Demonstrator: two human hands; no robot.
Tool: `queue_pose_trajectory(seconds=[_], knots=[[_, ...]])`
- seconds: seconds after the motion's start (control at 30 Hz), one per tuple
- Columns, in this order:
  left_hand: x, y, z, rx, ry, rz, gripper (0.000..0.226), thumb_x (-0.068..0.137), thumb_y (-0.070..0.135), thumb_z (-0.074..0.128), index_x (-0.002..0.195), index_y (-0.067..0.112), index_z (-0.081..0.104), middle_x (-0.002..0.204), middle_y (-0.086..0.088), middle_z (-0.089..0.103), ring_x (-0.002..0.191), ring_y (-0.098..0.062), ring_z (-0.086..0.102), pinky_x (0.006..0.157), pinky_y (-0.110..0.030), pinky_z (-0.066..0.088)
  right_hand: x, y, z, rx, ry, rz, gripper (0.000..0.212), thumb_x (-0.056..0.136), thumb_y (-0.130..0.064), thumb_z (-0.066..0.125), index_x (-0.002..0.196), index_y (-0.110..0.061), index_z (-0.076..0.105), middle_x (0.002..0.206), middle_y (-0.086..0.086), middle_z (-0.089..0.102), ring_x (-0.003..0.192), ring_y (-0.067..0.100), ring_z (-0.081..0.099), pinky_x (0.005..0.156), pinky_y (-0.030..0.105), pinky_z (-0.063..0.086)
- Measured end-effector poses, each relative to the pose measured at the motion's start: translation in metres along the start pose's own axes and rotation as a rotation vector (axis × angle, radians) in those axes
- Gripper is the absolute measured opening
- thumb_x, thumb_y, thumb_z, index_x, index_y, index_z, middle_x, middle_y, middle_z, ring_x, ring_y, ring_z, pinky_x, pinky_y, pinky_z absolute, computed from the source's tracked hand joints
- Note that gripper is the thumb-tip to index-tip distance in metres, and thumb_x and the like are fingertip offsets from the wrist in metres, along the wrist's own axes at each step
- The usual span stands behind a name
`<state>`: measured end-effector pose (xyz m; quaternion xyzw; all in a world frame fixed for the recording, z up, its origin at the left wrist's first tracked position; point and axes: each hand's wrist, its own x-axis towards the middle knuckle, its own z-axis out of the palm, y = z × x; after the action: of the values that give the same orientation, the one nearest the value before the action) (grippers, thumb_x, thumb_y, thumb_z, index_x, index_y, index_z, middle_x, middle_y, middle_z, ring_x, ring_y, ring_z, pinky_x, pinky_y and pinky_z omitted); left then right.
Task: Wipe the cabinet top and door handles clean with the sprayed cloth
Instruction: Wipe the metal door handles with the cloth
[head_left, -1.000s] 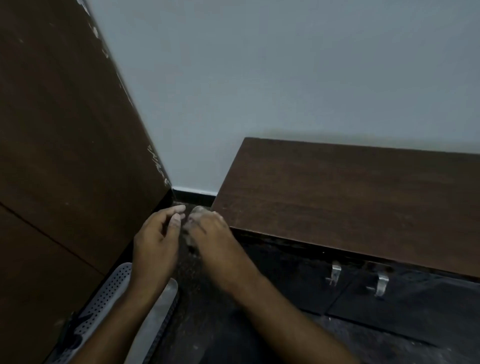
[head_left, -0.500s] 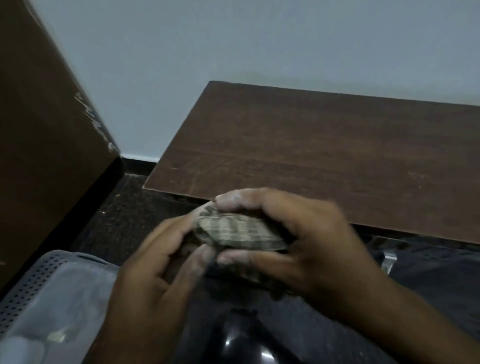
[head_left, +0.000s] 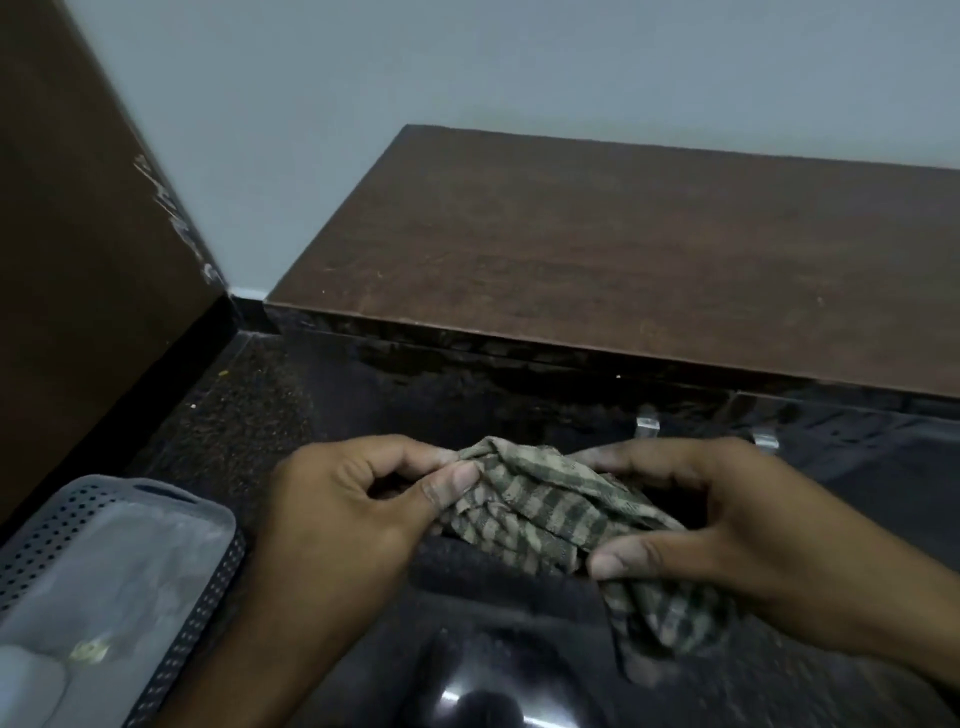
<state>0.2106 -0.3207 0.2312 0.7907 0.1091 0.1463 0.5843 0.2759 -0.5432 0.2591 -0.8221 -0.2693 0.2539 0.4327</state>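
A cloth (head_left: 545, 506) was held between two hands, pinched by the left hand (head_left: 353, 519) at its left end and by the right hand (head_left: 753, 540) at its right. Beyond the grip lay the cabinet top (head_left: 623, 260), two door handles (head_left: 648, 428) just under its front edge. Left of the grip sat a perforated basket (head_left: 208, 597).

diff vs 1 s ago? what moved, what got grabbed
Both hands came back from the corner by the cabinet. The checked cloth, balled up half a second ago, is now spread between the left hand and right hand. Cabinet top and handles untouched.
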Motion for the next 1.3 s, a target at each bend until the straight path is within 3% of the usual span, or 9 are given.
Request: queue_pose_trajectory(seconds=[0.2, 0.37, 0.5, 0.6, 0.73, 0.83, 1.0, 1.13, 1.3], knots=[[0.004, 0.006, -0.031, 0.325, 0.039, 0.020, 0.008, 0.080, 0.029, 0.075, 0.074, 0.033, 0.078, 0.072, 0.027, 0.072, 0.072, 0.010, 0.067, 0.062, -0.008, 0.050, 0.011, -0.034, 0.006, -0.149, 0.294, -0.187, 0.025, 0.074, -0.055, 0.062, 0.080, -0.036, 0.077, 0.081, -0.024, 0.073, 0.077, -0.008, 0.067, 0.066, 0.013, 0.049], [0.001, 0.026, -0.028, 0.218, 0.114, -0.088, 0.024, 0.077, 0.038, 0.072, 0.060, 0.021, 0.071, 0.055, 0.005, 0.070, 0.051, -0.007, 0.067, 0.054, -0.027, 0.053, 0.025, -0.050, 0.030, 0.003, 0.754, -0.310, 0.030, 0.069, -0.047, 0.080, 0.074, -0.022, 0.064, 0.065, -0.005, 0.068, 0.054, 0.006, 0.059, 0.048, 0.023, 0.046], [-0.007, 0.038, -0.008, -0.039, 0.050, -0.055, 0.019, 0.081, 0.027, 0.065, 0.068, 0.014, 0.070, 0.066, -0.001, 0.073, 0.061, -0.014, 0.069, 0.059, -0.040, 0.054, 0.034, -0.068, 0.043, 0.151, 0.681, -0.453, 0.042, 0.080, -0.040, 0.080, 0.115, -0.029, 0.061, 0.105, -0.011, 0.068, 0.097, 0.007, 0.067, 0.079, 0.020, 0.054], [-0.014, 0.043, 0.000, -0.062, -0.026, 0.074, 0.033, 0.086, -0.005, 0.055, 0.082, 0.020, 0.075, 0.079, 0.009, 0.076, 0.076, -0.002, 0.071, 0.061, -0.016, 0.052, 0.033, -0.064, 0.052, -0.142, 0.568, -0.550, 0.043, 0.091, -0.036, 0.068, 0.131, -0.024, 0.063, 0.119, -0.006, 0.058, 0.114, 0.011, 0.059, 0.094, 0.022, 0.048], [-0.018, 0.030, 0.002, -0.039, -0.081, 0.085, 0.033, 0.088, -0.004, 0.056, 0.090, 0.022, 0.075, 0.086, 0.009, 0.077, 0.085, -0.006, 0.072, 0.071, -0.020, 0.053, 0.033, -0.047, 0.049, -0.220, 0.506, -0.577, 0.052, 0.091, -0.026, 0.070, 0.139, -0.014, 0.053, 0.127, -0.005, 0.060, 0.117, 0.004, 0.058, 0.097, 0.014, 0.044], [-0.013, 0.017, 0.013, -0.007, -0.101, 0.090, 0.018, 0.089, 0.013, 0.063, 0.095, 0.025, 0.075, 0.085, 0.005, 0.076, 0.079, -0.013, 0.072, 0.068, -0.026, 0.058, 0.031, -0.026, 0.037, -0.380, 0.668, -0.580, 0.048, 0.090, -0.019, 0.074, 0.133, -0.007, 0.056, 0.126, 0.001, 0.063, 0.116, 0.013, 0.061, 0.100, 0.023, 0.047], [0.000, 0.031, 0.023, 0.135, 0.044, 0.169, 0.026, 0.090, 0.010, 0.063, 0.101, 0.030, 0.074, 0.089, 0.019, 0.074, 0.082, 0.006, 0.068, 0.073, -0.010, 0.051, 0.036, -0.003, 0.022, -0.740, 0.813, -0.645, 0.042, 0.096, -0.014, 0.069, 0.135, -0.001, 0.060, 0.127, 0.020, 0.058, 0.112, 0.034, 0.056, 0.093, 0.045, 0.048], [0.007, 0.034, 0.036, 0.185, 0.009, 0.085, 0.019, 0.089, 0.018, 0.063, 0.092, 0.033, 0.074, 0.080, 0.016, 0.073, 0.074, 0.002, 0.067, 0.071, -0.026, 0.056, 0.028, 0.018, 0.014, -1.020, 0.805, -0.607, 0.038, 0.102, -0.009, 0.057, 0.138, 0.005, 0.054, 0.128, 0.024, 0.057, 0.112, 0.039, 0.054, 0.091, 0.051, 0.046], [-0.007, 0.031, 0.065, 0.250, -0.138, 0.143, 0.015, 0.089, 0.021, 0.065, 0.092, 0.033, 0.073, 0.083, 0.016, 0.068, 0.082, 0.010, 0.060, 0.058, -0.003, 0.043, -0.027, 0.085, -0.016, -1.032, 1.126, -0.420, 0.049, 0.084, 0.008, 0.074, 0.131, 0.008, 0.059, 0.124, 0.027, 0.059, 0.112, 0.041, 0.053, 0.103, 0.046, 0.040]])
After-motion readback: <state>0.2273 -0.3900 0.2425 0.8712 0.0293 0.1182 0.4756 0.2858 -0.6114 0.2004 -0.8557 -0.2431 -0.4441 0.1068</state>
